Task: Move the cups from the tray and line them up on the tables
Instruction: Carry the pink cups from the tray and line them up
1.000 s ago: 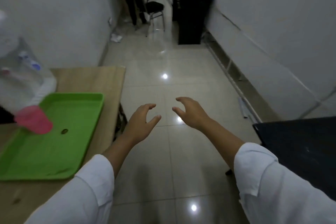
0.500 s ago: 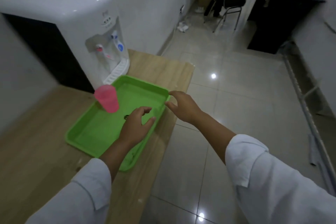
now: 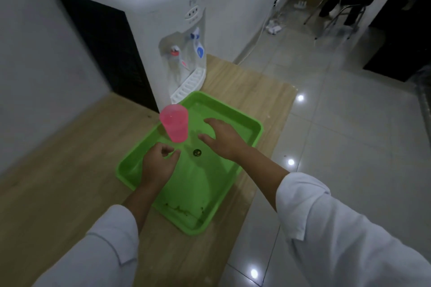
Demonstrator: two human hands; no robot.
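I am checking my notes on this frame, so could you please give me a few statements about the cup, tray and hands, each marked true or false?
1. One pink cup stands on the green tray. True.
2. The right hand holds the cup. False: it hovers open beside it, apart.
3. The left hand is over the tray. True.
4. The tray lies on the floor. False: it lies on the wooden table.
5. A water dispenser stands behind the tray. True.

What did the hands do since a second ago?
Both hands moved from over the floor to above the green tray, the left hand and right hand closing on the pink cup. Nothing was grasped. The cup stayed standing in the tray by the water dispenser.
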